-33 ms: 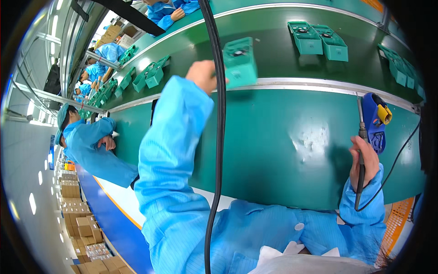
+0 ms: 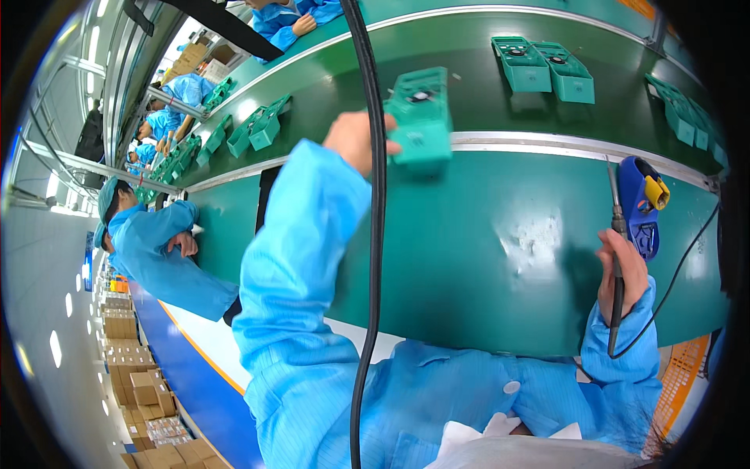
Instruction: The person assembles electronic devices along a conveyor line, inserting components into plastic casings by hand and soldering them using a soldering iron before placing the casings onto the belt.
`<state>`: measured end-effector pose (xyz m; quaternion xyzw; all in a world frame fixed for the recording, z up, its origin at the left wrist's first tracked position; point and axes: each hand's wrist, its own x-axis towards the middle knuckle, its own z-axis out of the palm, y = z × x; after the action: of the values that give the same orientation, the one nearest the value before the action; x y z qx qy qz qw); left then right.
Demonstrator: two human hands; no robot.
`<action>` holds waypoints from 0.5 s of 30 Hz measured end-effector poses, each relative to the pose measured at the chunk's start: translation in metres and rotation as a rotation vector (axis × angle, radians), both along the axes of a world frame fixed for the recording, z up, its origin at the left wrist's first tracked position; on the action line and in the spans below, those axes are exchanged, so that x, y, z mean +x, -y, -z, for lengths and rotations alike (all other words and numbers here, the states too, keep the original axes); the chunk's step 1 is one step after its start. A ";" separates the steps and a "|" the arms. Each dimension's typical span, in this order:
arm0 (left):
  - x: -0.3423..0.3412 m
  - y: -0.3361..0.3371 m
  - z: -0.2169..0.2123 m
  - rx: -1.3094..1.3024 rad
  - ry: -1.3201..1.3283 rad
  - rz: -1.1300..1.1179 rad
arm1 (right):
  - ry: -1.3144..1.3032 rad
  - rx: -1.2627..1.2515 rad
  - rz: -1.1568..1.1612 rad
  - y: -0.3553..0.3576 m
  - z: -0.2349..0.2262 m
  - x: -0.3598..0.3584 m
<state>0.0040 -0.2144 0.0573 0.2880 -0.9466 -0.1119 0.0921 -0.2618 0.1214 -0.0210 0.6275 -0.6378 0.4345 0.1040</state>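
Note:
My left hand [image 2: 360, 141] is closed on the near left side of a green plastic housing [image 2: 422, 117], a box-like shell with a small dark round part inside. It is held over the near edge of the conveyor, partly above my worktable. A black cable crosses in front of the fingers. In my right hand [image 2: 623, 270] is a soldering iron [image 2: 618, 227], its dark handle lying along the fingers and its metal tip pointing away from me. Close beside it stands a blue soldering iron holder [image 2: 641, 199] with a yellow part.
More green housings [image 2: 525, 72] sit on the dark green conveyor [image 2: 461, 62], at both left and right. The hanging black cable [image 2: 376, 234] runs down the middle of the view. Co-workers in blue sit at the left [image 2: 148, 234] and across the belt. An orange basket [image 2: 678, 383] is at lower right.
My left hand has brought the green housing slightly toward me and to the right. The right hand and soldering iron have barely shifted.

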 end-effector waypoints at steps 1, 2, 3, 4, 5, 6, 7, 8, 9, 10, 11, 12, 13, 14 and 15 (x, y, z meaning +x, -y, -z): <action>0.001 -0.021 0.006 0.003 -0.065 0.066 | -0.003 0.003 0.004 0.001 0.002 0.001; -0.002 -0.048 0.008 -0.012 -0.069 0.075 | 0.085 -0.014 -0.012 0.001 0.003 0.000; -0.005 -0.074 0.009 -0.023 -0.071 0.088 | 0.174 -0.028 -0.023 0.000 0.005 0.001; -0.011 -0.094 0.012 -0.007 -0.089 0.104 | 0.249 -0.007 -0.005 -0.004 0.006 0.001; -0.013 -0.112 0.015 0.008 -0.105 0.120 | 0.249 0.002 0.015 -0.005 0.007 0.002; -0.015 -0.127 0.022 0.021 -0.137 0.141 | 0.297 -0.068 0.017 -0.003 0.011 0.002; -0.014 -0.139 0.025 0.039 -0.137 0.168 | 0.344 -0.136 0.026 -0.002 0.011 0.001; -0.014 -0.153 0.027 0.017 -0.130 0.130 | 0.390 -0.162 0.015 0.002 0.008 0.003; -0.017 -0.165 0.030 0.007 -0.129 0.107 | 0.429 -0.180 0.023 0.004 0.001 0.006; -0.020 -0.177 0.031 -0.005 -0.114 0.101 | 0.469 -0.178 0.000 0.004 -0.004 0.005; -0.021 -0.187 0.033 0.026 -0.120 0.132 | 0.509 -0.178 -0.034 0.007 -0.009 0.005; -0.024 -0.195 0.037 0.020 -0.139 0.118 | 0.496 -0.165 -0.051 0.005 -0.015 0.004; -0.028 -0.202 0.041 0.013 -0.160 0.100 | 0.482 -0.152 -0.071 0.002 -0.021 0.002; -0.032 -0.209 0.046 0.014 -0.156 0.103 | 0.471 -0.138 -0.095 -0.001 -0.025 -0.001; -0.037 -0.214 0.049 0.036 -0.160 0.136 | 0.460 -0.127 -0.126 -0.003 -0.028 -0.003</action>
<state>-0.0325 0.0000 0.0079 0.2148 -0.9514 -0.1577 0.1545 -0.2645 0.1239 0.0072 0.5428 -0.5755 0.6108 -0.0318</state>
